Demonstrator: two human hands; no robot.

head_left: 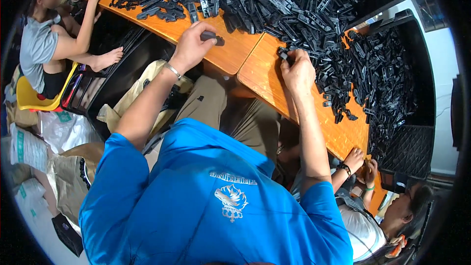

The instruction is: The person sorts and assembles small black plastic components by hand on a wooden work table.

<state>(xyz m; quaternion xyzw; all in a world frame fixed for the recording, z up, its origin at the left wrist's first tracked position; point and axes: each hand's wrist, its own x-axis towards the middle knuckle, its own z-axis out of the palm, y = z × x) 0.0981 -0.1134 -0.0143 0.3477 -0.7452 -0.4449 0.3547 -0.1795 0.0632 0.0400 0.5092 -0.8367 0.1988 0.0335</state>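
Observation:
My left hand (190, 48), with a metal bracelet at its wrist, is raised at the table's front edge. Its thumb and fingers are closed on a dark, elongated plastic part (214, 39). Over the tabletop to the right, my right hand (299, 74) pinches a small black plastic piece (283, 53), partly hidden by the fingers. A large heap of black plastic parts (289, 6) lies just beyond both hands. The two held pieces are apart from each other.
The orange wooden table (235, 53) has a seam between my hands. Black bins (415, 147) stand at the right. A person in grey (37, 44) sits at the left, another person in white (360, 233) at the lower right. Sacks (73, 181) lie on the floor.

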